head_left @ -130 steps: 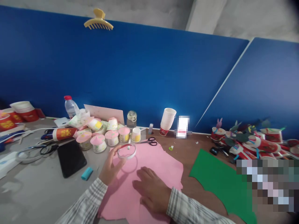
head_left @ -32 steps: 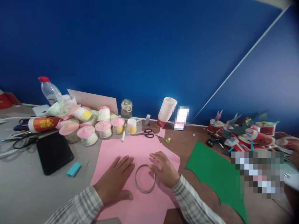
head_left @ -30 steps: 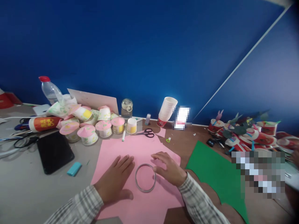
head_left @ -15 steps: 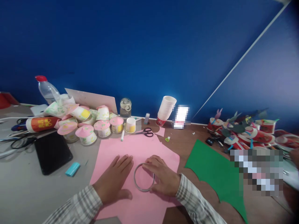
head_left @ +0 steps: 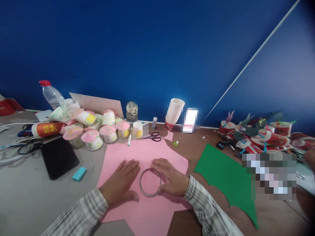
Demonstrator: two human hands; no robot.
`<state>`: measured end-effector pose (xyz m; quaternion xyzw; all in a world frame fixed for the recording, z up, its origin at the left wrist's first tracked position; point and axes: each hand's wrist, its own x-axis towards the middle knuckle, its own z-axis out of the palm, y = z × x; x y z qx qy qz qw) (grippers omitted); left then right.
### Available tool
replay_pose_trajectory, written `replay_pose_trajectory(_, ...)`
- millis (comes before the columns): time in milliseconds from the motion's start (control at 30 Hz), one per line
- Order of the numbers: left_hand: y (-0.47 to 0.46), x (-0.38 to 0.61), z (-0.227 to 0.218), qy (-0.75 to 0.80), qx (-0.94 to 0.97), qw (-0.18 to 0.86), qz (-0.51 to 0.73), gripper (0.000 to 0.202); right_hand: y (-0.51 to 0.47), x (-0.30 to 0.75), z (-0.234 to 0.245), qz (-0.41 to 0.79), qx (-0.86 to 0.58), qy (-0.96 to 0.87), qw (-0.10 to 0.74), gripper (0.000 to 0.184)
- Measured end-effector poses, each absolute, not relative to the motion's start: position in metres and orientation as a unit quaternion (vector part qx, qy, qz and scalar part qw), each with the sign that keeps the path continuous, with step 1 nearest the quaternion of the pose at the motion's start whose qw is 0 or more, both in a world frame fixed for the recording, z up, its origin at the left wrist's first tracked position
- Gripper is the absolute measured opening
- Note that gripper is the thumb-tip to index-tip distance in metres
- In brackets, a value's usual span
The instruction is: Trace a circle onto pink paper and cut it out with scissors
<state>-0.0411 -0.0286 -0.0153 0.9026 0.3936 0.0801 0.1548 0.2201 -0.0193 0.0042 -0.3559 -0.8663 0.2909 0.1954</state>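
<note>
Two bare hands frame a thin gray ring (head_left: 150,195) on a sheet of pink paper (head_left: 149,214), as I watch remotely through the head camera. The left hand (head_left: 119,183) lies flat on the paper's left side, fingers straight and slightly parted, thumb out, grasping nothing; the right hand (head_left: 172,180) curves about the ring's right side, thumb and fingertips well apart and seemingly touching the rim, though I cannot tell whether they grip it. The ring lies flat between the hands. By my judgement, it could slide if the right thumb pressed unevenly on so narrow a rim, and the paper could skew or crease if the left palm dragged. A shift toward the far side could also nudge the scissors (head_left: 150,137) just beside its edge. I count one ring, one pink sheet, one green sheet (head_left: 226,180) with a scalloped near edge at right, one pair of scissors, one glass jar (head_left: 132,113), one red-capped bottle (head_left: 50,95) and one turquoise block (head_left: 79,174). Four pink-topped paper cups (head_left: 91,140) line the front row at left, one plain-topped cup (head_left: 137,130) beside them; those heaped behind overlap too much to count. One stack of white cups (head_left: 174,113) stands far center, its number hidden, and the jumbled red cups (head_left: 277,139) at right defeat my count.
</note>
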Motion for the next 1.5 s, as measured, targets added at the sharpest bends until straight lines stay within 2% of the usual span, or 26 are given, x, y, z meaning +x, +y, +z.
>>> replay_pose_trajectory(133,-0.031,-0.052,-0.006,0.432,0.876,0.117,0.179,0.069,-0.01,0.223,0.006,0.334,-0.373,-0.814,0.294,0.044)
replay_pose_trajectory(233,-0.046,-0.053,0.011,0.448,0.857,0.099,0.235,0.066,-0.005,0.223,0.003,0.376,-0.389,-0.777,0.323,0.032)
replay_pose_trajectory(300,-0.06,-0.046,0.022,0.444,0.864,0.076,0.224,0.068,-0.002,0.222,-0.002,0.36,-0.391,-0.782,0.325,0.033)
replay_pose_trajectory(400,-0.076,-0.028,0.027,0.42,0.889,0.044,0.177,0.075,0.004,0.222,-0.01,0.274,-0.397,-0.81,0.333,0.033)
replay_pose_trajectory(600,-0.053,-0.001,-0.004,0.456,0.876,-0.035,0.153,0.088,0.014,0.228,-0.017,0.22,-0.386,-0.836,0.322,0.03)
replay_pose_trajectory(700,-0.04,0.006,-0.014,0.479,0.861,-0.017,0.169,0.094,0.013,0.229,-0.016,0.2,-0.402,-0.848,0.282,0.031)
replay_pose_trajectory(867,-0.038,0.017,-0.009,0.49,0.855,0.048,0.16,0.083,0.01,0.228,-0.015,0.185,-0.434,-0.853,0.224,0.033)
replay_pose_trajectory(1000,-0.037,0.02,-0.006,0.503,0.851,0.082,0.126,0.082,0.012,0.229,-0.017,0.193,-0.436,-0.849,0.229,0.031)
replay_pose_trajectory(1200,-0.037,0.018,-0.007,0.503,0.854,0.098,0.09,0.099,0.014,0.229,-0.02,0.197,-0.434,-0.845,0.243,0.031)
replay_pose_trajectory(1500,-0.04,0.019,-0.005,0.505,0.853,0.092,0.095,0.093,0.016,0.23,-0.02,0.203,-0.423,-0.846,0.253,0.031)
